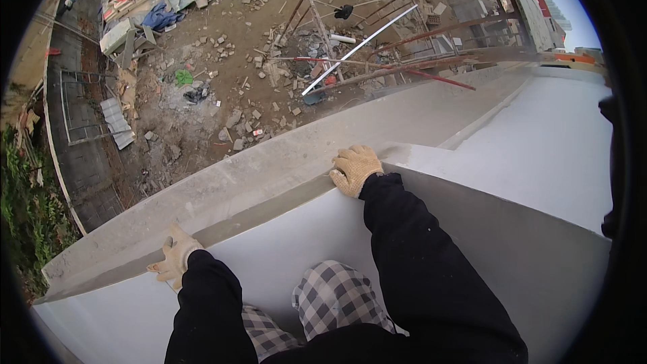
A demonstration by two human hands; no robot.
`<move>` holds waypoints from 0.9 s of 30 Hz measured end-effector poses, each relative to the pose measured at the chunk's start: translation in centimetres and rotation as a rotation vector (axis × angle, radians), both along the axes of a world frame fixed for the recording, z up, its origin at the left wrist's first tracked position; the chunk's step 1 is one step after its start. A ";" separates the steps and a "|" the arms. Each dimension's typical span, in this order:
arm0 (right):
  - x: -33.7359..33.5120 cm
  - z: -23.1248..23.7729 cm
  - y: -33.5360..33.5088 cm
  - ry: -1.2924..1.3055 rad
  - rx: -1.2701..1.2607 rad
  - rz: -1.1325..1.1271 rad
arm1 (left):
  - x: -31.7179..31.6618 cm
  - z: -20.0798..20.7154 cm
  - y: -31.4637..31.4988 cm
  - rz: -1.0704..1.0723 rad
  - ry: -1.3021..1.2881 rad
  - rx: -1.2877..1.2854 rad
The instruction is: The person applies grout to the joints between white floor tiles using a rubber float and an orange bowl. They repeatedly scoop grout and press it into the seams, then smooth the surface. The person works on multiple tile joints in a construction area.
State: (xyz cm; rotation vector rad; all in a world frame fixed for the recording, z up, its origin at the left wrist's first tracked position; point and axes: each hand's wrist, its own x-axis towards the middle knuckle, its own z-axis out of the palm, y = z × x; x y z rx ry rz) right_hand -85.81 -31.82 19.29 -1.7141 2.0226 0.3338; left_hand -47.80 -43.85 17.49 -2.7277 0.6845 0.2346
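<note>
Both my hands wear cream knitted work gloves. My left hand (175,256) lies on the top edge of a smooth white panel (269,246), its fingers spread apart. Farther right, my right hand (356,170) is curled over the same edge, near the corner where a grey side panel (492,236) meets it. Its fingertips are bent, and part of its grip is hidden by the hand itself. Just beyond the panel runs a grey concrete ledge (269,168). My checked trouser knees (337,300) are close behind the panel.
Far below the ledge, dirt ground (202,114) is strewn with rubble. Rusty scaffold poles (445,27) and a long white bar (360,48) stand out there. A white slab (526,141) extends at right. Green plants (30,195) grow at far left beside a wall.
</note>
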 end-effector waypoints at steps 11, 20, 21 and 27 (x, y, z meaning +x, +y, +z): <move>0.1 -1.9 0.4 -0.083 0.014 -0.371 | 0.1 1.2 -0.3 -0.130 0.130 0.121; 0.0 -1.6 0.4 0.008 -0.040 -0.245 | 1.6 -0.8 0.2 -0.136 0.116 0.171; 0.0 -1.6 0.5 0.085 -0.119 -0.168 | 1.7 -1.0 0.2 -0.148 0.112 0.166; 0.0 -1.5 0.6 -0.033 -0.094 -0.262 | 2.6 -1.9 0.7 -0.166 0.089 0.140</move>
